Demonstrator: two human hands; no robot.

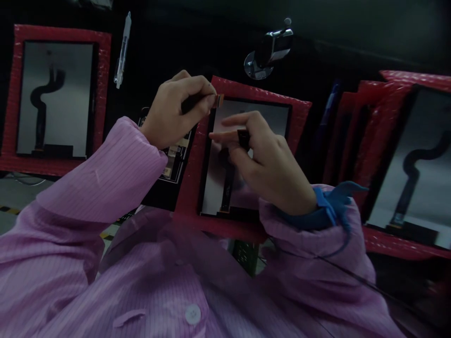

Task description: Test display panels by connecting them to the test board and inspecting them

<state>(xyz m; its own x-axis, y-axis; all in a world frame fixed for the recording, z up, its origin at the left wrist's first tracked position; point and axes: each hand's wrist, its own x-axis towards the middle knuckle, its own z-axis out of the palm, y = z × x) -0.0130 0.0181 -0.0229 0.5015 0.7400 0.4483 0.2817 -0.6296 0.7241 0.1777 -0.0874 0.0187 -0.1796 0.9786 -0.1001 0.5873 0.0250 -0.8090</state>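
Note:
My left hand (176, 110) is raised over the upper left corner of a red tray (246, 91) that holds a display panel (275, 117). Its thumb and forefinger pinch the orange-tipped end of a flex cable (219, 99). My right hand (260, 157) hovers over the panel's middle with the forefinger stretched out to the left and the other fingers curled round a small black part (243, 137). A dark flex strip (227, 188) runs down the panel below that hand. A blue wrist strap (329, 206) sits on my right wrist.
Another red tray with a panel (56, 94) lies at the far left. A stack of red trays with a panel (416, 159) stands at the right. A clear pen-like tool (122, 51) and a metal fixture (269, 49) lie on the dark surface behind. A black board (172, 164) lies under my left wrist.

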